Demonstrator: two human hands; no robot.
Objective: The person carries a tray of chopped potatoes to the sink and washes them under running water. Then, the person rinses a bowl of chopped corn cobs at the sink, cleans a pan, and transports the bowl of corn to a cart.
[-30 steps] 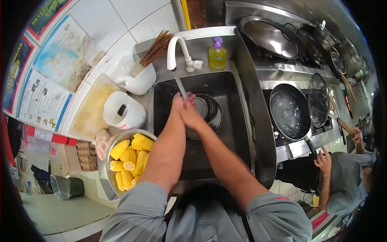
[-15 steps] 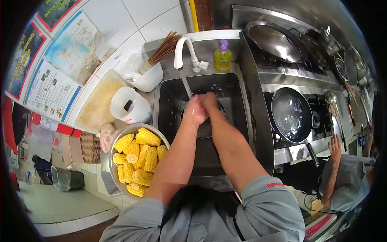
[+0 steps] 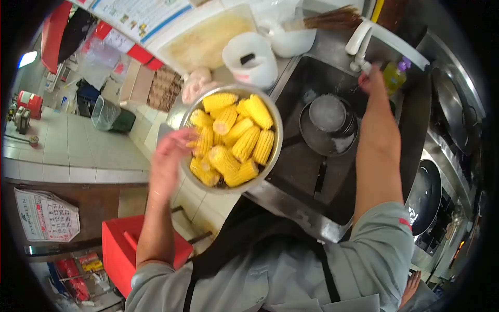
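My right hand (image 3: 372, 80) is closed on the knob of the white faucet (image 3: 358, 39) at the back of the sink; no stream shows from its spout. My left hand (image 3: 174, 148), a little blurred, has its fingers extended at the left rim of a metal colander (image 3: 275, 156). Whether the fingers touch the rim is unclear. Yellow corn cobs (image 3: 223, 161), cut into pieces, fill the colander. Down in the sink (image 3: 291, 179) lies a dark frying pan (image 3: 317, 143) with a round bowl-like vessel (image 3: 327, 112) in it.
A soap bottle (image 3: 395, 78) stands right of the faucet. White plastic containers (image 3: 249, 60) and a stick brush (image 3: 332, 20) are behind the colander. A wok (image 3: 423, 197) sits on the stove at right. A red box (image 3: 122, 249) is below my left arm. Another person's hand (image 3: 410, 286) shows lower right.
My hands have parted from under the running water. The right went to the faucet knob, the left to the colander. The stream has stopped, and the view has swung left.
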